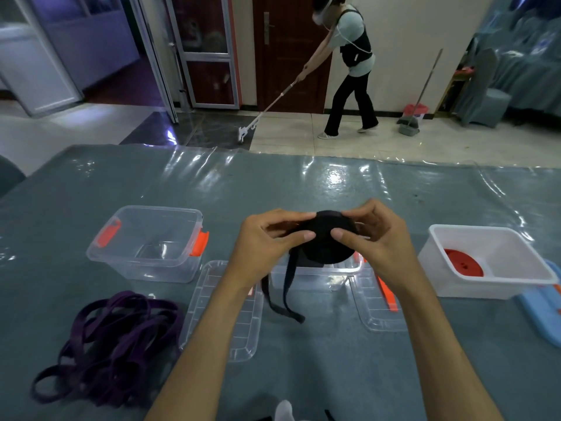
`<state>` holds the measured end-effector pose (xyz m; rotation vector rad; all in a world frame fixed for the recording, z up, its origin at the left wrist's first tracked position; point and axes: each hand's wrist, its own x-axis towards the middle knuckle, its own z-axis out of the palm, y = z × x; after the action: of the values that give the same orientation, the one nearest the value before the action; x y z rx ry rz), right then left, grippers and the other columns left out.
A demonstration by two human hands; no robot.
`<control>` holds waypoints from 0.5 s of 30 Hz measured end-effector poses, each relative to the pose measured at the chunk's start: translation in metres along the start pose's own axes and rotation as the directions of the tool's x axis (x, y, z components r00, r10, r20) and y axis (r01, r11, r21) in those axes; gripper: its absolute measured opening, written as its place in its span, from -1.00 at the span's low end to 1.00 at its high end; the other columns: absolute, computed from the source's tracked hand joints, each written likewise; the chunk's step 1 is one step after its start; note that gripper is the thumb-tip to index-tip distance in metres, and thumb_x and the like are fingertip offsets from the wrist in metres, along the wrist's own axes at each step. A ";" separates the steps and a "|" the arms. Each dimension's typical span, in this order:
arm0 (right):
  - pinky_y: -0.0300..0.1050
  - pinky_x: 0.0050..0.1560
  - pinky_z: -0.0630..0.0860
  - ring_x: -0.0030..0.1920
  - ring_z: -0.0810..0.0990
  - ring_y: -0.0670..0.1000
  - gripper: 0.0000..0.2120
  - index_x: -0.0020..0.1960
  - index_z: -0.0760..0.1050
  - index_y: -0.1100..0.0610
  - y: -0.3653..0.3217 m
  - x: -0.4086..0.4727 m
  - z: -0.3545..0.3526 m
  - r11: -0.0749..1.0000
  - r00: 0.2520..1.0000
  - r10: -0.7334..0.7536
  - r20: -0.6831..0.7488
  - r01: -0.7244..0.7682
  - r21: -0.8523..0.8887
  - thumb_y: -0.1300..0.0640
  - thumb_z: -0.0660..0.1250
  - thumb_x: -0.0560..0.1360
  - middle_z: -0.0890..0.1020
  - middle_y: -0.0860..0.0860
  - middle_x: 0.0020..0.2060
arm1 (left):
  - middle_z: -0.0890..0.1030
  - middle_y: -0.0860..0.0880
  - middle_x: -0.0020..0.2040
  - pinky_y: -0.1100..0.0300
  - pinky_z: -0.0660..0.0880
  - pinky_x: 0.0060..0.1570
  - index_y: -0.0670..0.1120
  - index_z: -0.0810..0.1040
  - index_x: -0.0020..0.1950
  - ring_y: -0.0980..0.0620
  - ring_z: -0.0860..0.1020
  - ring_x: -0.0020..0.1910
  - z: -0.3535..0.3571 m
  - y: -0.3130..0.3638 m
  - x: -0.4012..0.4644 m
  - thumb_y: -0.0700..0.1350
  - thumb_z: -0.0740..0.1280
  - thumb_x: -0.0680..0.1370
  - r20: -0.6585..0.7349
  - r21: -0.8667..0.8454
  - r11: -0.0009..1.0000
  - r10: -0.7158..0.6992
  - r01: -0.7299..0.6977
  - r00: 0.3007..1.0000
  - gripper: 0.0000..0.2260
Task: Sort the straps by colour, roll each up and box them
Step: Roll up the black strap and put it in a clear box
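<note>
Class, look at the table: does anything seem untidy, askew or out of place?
Only the purple straps, a loose tangle at the near left. A short tail of the black strap roll dangles unrolled from both hands. Nothing spilled or damaged.

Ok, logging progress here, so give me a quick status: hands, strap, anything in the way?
Both hands grip black strap roll, tail hanging. Purple straps loose on table. Red roll boxed. Nothing blocking.

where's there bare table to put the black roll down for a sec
Bare cloth lies in front of the clear box and white box, toward the far edge, and near you, right of the purple straps. Crowded: lids and middle box under both hands.
</note>
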<state>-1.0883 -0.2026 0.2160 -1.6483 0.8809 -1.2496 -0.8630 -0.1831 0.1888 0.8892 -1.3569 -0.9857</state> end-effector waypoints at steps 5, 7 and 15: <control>-0.07 -0.07 0.70 -0.06 0.78 0.14 -0.61 0.25 0.58 0.00 -0.002 0.002 -0.004 0.996 0.994 0.026 0.102 -0.034 0.079 0.19 0.59 0.47 0.77 0.12 -0.11 | 0.77 -0.04 0.06 0.20 0.65 0.12 0.04 0.77 0.11 -0.05 0.75 0.08 0.008 0.001 0.000 -0.07 0.63 0.48 -0.021 -0.054 0.998 0.032 -0.033 0.999 -0.78; 0.01 0.05 0.71 0.03 0.77 0.10 -0.67 0.19 0.67 -0.03 0.000 0.002 -0.003 0.998 1.000 -0.020 0.019 0.019 0.052 0.11 0.60 0.44 0.77 0.08 -0.02 | 0.75 -0.04 0.08 0.23 0.62 0.14 0.05 0.77 0.17 -0.04 0.73 0.11 0.004 0.001 0.002 -0.07 0.62 0.48 0.014 -0.063 0.998 0.011 -0.010 1.000 -0.74; -0.06 -0.04 0.71 -0.07 0.79 0.10 -0.78 0.03 0.64 0.06 0.008 0.003 0.002 1.000 0.995 0.029 0.098 -0.028 -0.012 0.17 0.61 0.45 0.78 0.07 -0.12 | 0.78 -0.02 0.00 0.24 0.65 0.06 0.08 0.77 0.00 -0.02 0.76 0.03 0.007 -0.001 0.000 0.02 0.66 0.41 -0.033 -0.018 0.999 -0.033 0.033 0.999 -0.80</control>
<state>-1.0860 -0.2076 0.2098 -1.6851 0.8483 -1.1363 -0.8700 -0.1829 0.1885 0.9136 -1.3073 -1.0027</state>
